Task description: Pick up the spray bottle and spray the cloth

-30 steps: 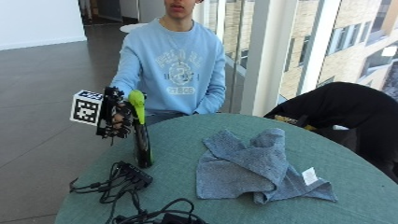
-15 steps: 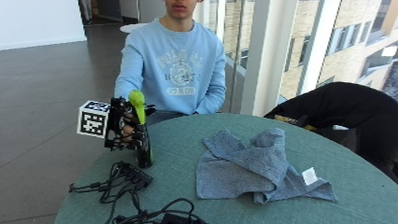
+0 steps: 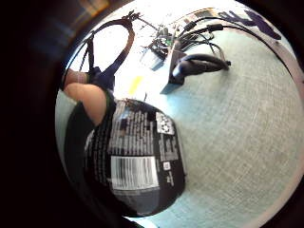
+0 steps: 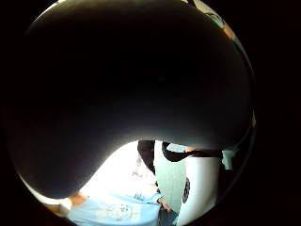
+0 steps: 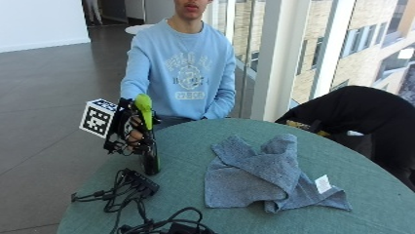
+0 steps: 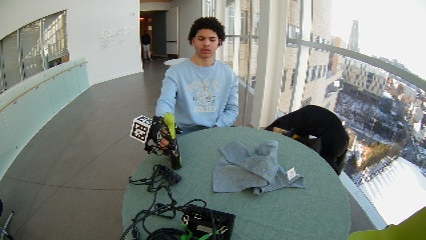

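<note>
Tall sunlit windows (image 6: 319, 60); grey, perhaps polished floor (image 6: 86, 150).

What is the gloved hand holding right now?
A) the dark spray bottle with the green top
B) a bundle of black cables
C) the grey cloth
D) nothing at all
A: the right hand grips the spray bottle near its green top, while the cloth lies apart on the table.

spray bottle (image 5: 148, 146) upright in right hand (image 5: 129, 129) over tabletop (image 5: 363, 204) edge, cloth (image 5: 269, 173) lying mid-tabletop well apart from it, cable bundle (image 5: 123, 187) on the tabletop just in front of the bottle
</note>
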Action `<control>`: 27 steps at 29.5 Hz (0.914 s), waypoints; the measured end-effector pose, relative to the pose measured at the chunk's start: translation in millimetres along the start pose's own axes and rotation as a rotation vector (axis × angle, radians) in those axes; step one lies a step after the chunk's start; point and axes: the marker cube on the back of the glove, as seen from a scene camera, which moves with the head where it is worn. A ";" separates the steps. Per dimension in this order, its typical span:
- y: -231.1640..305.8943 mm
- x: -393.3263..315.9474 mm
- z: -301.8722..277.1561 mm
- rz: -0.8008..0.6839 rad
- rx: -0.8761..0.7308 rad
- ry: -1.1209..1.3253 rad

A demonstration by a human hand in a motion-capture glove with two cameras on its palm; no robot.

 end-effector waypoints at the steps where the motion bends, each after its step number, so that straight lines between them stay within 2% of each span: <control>1: 0.6 -1.2 0.7 -0.006 -0.002 0.002; 6: 5.4 -16.8 6.2 -0.061 -0.092 0.070; 10: 0.7 -40.9 18.3 -0.079 -0.265 0.160; 16: -18.6 -70.6 44.9 0.060 -0.566 0.234; 27: -32.5 -97.4 92.0 0.151 -0.812 0.396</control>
